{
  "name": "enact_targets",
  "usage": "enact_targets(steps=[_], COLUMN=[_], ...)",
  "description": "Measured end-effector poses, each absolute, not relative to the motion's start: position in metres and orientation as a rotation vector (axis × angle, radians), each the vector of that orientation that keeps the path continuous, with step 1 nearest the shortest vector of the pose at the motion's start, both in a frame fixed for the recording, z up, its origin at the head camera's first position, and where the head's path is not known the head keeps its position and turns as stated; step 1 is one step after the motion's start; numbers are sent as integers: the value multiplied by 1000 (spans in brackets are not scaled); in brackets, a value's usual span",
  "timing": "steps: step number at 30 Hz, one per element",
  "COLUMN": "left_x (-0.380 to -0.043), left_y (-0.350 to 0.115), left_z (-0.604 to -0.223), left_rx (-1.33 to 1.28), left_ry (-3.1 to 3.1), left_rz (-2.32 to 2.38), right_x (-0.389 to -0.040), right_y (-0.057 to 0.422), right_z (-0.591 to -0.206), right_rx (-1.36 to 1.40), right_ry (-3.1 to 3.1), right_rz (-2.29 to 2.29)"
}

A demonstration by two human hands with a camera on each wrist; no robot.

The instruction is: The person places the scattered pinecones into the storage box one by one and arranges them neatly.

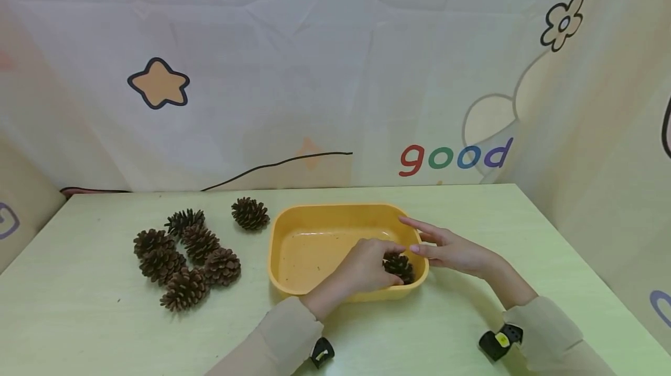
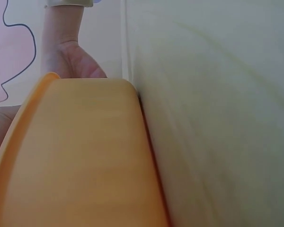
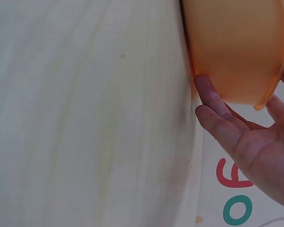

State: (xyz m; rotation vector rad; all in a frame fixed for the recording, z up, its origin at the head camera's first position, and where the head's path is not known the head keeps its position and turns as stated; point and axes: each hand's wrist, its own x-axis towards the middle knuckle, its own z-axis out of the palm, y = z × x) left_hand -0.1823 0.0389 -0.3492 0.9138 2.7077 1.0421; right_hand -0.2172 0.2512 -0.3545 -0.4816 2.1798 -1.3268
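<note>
A yellow plastic basin (image 1: 314, 248) stands on the table. My left hand (image 1: 367, 265) reaches over its front rim and holds a brown pine cone (image 1: 399, 268) low in the right end, thumb on the near side and fingers on the far side. At the basin's right end, my right hand (image 1: 456, 252) holds the rim, its thumb over the edge and its other fingers along the outer wall. In the right wrist view, two fingertips of that hand touch the wall's lower part. The left wrist view shows mostly the basin's outer side (image 2: 94, 151).
Several pine cones (image 1: 186, 288) lie in a loose group on the table (image 1: 84, 306), left of the basin. One more pine cone (image 1: 250, 213) sits alone by the basin's back left corner. A printed cloth (image 1: 293, 73) hangs behind the table.
</note>
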Motion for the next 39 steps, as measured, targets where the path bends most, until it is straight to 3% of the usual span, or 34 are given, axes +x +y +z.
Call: enact_targets(steps=[13, 39], left_x=[-178, -160], left_y=[17, -90], left_z=[-342, -334], left_rx=[814, 846], left_ry=[2641, 2475], left_rz=[1116, 1462], right_x=[-216, -215], right_y=[250, 249], right_z=[-352, -352], right_rx=[-496, -464], right_ry=[2200, 2197], right_rz=[-1317, -1322])
